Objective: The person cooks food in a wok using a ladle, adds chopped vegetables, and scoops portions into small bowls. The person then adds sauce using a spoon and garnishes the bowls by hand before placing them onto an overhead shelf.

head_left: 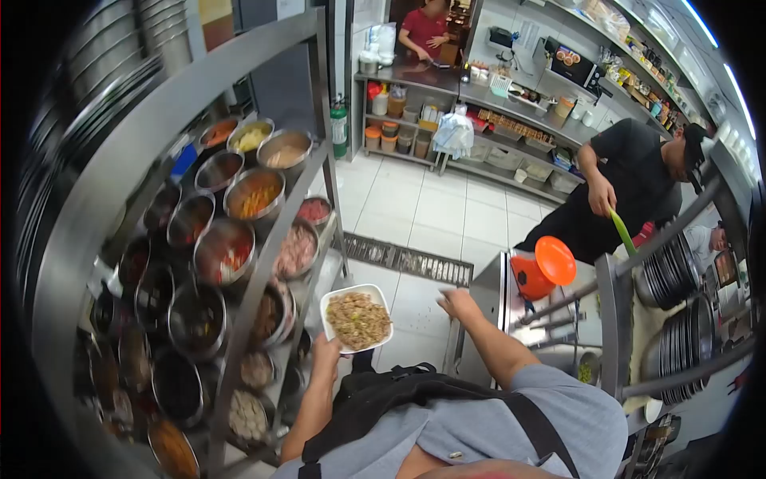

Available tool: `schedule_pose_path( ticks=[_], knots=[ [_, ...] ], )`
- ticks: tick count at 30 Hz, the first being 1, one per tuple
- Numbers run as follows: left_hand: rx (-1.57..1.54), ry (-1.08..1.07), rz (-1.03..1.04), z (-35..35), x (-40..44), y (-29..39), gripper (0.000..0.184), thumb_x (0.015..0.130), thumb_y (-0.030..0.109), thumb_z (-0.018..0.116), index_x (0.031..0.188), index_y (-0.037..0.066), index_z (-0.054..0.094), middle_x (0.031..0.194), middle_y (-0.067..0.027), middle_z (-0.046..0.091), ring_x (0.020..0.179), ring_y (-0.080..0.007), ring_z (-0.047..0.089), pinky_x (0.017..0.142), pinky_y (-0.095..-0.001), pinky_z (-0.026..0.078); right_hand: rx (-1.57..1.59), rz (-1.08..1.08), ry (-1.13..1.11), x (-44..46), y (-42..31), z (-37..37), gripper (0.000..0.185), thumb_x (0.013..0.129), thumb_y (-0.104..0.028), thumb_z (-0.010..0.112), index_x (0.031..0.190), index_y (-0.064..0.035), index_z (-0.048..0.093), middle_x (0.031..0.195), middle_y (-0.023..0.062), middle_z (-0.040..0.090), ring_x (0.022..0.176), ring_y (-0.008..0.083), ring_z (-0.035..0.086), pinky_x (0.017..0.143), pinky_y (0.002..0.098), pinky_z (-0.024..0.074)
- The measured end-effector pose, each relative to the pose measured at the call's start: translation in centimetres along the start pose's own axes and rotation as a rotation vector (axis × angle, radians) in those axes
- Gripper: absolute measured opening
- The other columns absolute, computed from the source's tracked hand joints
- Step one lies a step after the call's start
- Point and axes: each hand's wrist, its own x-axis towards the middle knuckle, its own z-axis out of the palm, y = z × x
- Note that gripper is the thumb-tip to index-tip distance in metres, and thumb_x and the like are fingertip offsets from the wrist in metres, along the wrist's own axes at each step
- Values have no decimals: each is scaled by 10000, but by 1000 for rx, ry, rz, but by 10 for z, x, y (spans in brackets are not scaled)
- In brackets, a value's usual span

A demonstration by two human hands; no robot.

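Observation:
My left hand [325, 351] grips the near-left edge of a white square dish [357, 289] heaped with fried rice [357, 321]. The dish is held in the air over the floor, between the rack on the left and the counter on the right. My right hand [458, 304] is stretched forward beside the counter's left side, its fingers apart and nothing visible in them. On the counter, beyond that hand, stand an orange pot-like container [530, 278] and an orange round piece [555, 261] tilted against it.
A metal rack [263, 263] at left bears several steel bowls of ingredients. A floor drain grate [407, 259] crosses the tiles ahead. At right a co-worker in black [630, 176] holds a green-handled tool [621, 230]. Stacked dark pans [678, 351] stand far right; another person [423, 32] is at the back.

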Motion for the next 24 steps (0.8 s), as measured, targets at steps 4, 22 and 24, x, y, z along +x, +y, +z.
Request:
schedule_pose_path(
  ticks=[4, 22, 24],
  knots=[
    [-73, -191, 49, 59, 127, 10, 334, 689, -21, 464, 993, -65, 594, 775, -117, 632, 563, -185, 595, 462, -282, 447, -122, 129, -140, -11, 80, 35, 339, 794, -348, 614, 918, -40, 678, 888, 225, 646, 852, 401, 616, 793, 452, 497],
    [45, -332, -24, 391, 498, 205, 294, 716, 6, 451, 968, -100, 556, 808, -186, 645, 571, -226, 617, 459, -288, 464, 447, 500, 156, 280, 231, -39, 304, 809, -230, 613, 1024, -20, 660, 798, 180, 673, 770, 295, 667, 719, 386, 499],
    [55, -298, 0, 436, 557, 227, 283, 718, 6, 453, 955, -101, 564, 815, -188, 647, 579, -232, 623, 463, -289, 467, 439, 524, 275, 350, 311, -42, 343, 779, -240, 631, 1047, -29, 662, 825, 192, 673, 770, 314, 664, 712, 393, 513]
  ],
)
